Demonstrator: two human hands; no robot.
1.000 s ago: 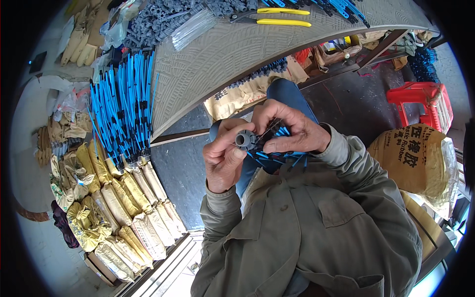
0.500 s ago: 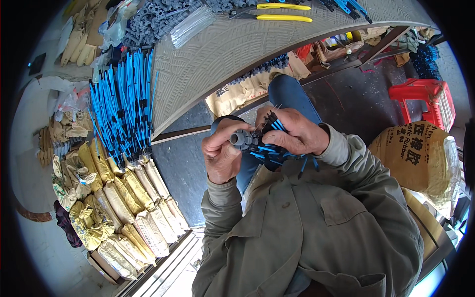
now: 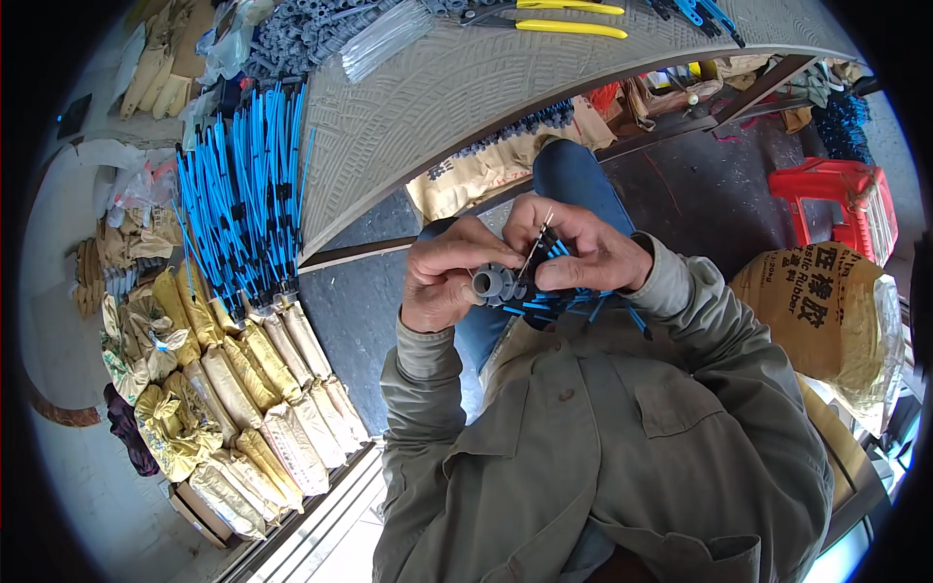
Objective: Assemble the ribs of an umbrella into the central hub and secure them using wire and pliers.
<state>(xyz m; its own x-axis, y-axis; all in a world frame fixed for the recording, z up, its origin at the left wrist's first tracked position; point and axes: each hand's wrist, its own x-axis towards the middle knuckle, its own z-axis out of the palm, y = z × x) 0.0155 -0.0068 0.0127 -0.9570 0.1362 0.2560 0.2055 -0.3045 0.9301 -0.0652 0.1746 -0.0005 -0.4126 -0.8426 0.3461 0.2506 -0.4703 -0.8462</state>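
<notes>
Over my lap, my right hand is closed round a bundle of blue and black strips, its thumb pressing on them from the near side. Thin light-coloured ends poke up past its fingers. A grey ribbed plastic fitting with a round open mouth sits at the left end of the bundle. Close against that fitting is my left hand, fingers pinched together and reaching over its top toward the right hand. What lies between the left fingertips is hidden.
On the table ahead are a heap of grey fittings, clear thin strips and yellow-handled pliers. Many blue strips lie at left above wrapped packets. A red stool and brown sack stand right.
My left fingers have shifted from round the grey fitting to over its top. The fitting and bundle have moved slightly right, and the view has shifted a little.
</notes>
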